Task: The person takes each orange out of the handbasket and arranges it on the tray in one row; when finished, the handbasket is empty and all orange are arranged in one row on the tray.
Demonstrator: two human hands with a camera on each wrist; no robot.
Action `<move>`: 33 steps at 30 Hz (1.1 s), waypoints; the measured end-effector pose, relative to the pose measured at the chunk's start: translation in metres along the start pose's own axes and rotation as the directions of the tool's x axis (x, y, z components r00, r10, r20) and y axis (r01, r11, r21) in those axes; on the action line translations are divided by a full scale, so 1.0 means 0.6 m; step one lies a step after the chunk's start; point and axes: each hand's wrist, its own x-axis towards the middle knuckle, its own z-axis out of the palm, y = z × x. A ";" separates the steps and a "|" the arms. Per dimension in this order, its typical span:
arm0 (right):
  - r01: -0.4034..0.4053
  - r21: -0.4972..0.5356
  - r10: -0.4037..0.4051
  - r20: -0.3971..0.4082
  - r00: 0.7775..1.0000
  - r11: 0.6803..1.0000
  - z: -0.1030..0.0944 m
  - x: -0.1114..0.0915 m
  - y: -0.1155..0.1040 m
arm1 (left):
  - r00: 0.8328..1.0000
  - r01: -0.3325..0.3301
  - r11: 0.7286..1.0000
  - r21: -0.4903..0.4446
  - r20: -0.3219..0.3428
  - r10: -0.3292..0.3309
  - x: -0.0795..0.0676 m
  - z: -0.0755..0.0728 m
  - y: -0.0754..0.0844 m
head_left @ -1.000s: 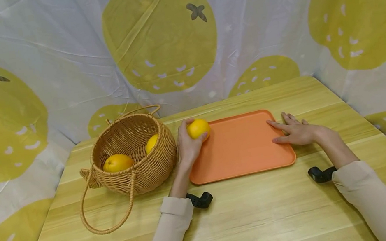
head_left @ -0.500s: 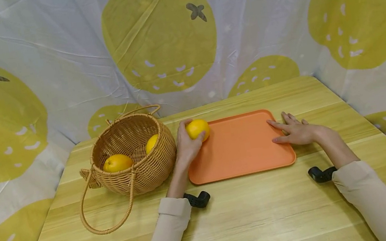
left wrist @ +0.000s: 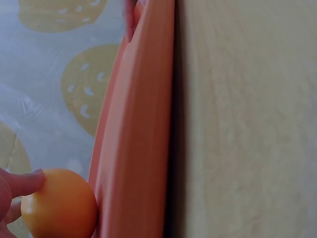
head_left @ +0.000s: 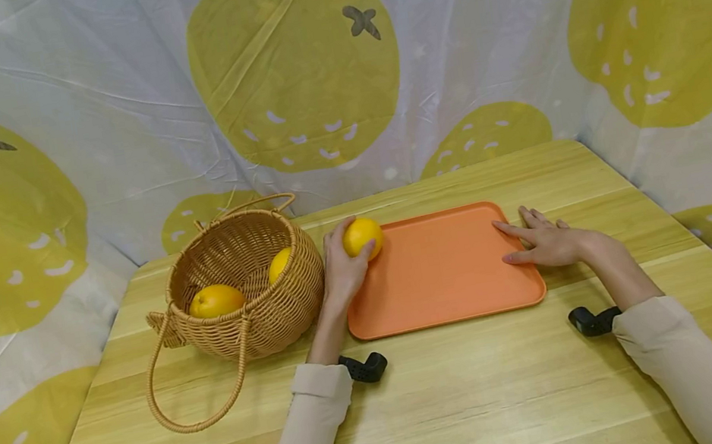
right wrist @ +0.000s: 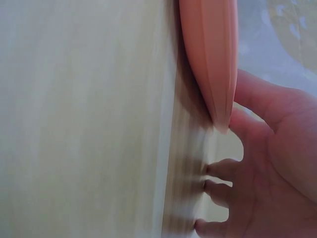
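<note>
Shifted slightly leftward since the earlier frame, the left hand grips a round fruit at the far-left corner of the tray, seemingly a holding step calling next for steady control, while the right hand, fingers extended, touches the opposite edge, and only the head view shows the basket.

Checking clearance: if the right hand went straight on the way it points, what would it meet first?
Likely the orange tray: the right hand has its thumb and one finger over the near edge. Pushing it or sliding across? Unclear.
</note>
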 end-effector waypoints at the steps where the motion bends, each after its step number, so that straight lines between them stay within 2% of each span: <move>1: 0.001 -0.002 -0.001 0.000 1.000 1.000 0.000 0.000 0.000 | 1.000 0.002 1.000 0.002 -0.007 -0.002 0.000 0.001 -0.001; 5: 0.002 -0.010 -0.002 0.002 1.000 1.000 -0.002 -0.001 0.000 | 1.000 0.006 1.000 0.007 -0.012 -0.006 0.001 0.001 -0.002; 14: 0.003 -0.011 -0.003 0.003 1.000 1.000 -0.003 -0.002 0.002 | 0.999 0.005 0.998 0.065 0.039 -0.007 0.004 -0.002 -0.002; 22: 0.001 -0.010 -0.001 0.005 1.000 1.000 -0.003 -0.002 0.002 | 1.000 0.000 1.000 0.009 -0.006 0.000 0.001 0.000 0.000; 27: 0.000 -0.009 0.000 0.005 1.000 1.000 -0.004 -0.003 0.000 | 0.999 -0.002 1.000 0.018 -0.035 0.003 0.000 0.002 -0.001; 33: 0.001 -0.006 -0.001 0.006 1.000 1.000 -0.004 -0.004 0.000 | 0.999 -0.016 0.999 0.037 -0.032 0.017 0.001 0.001 0.001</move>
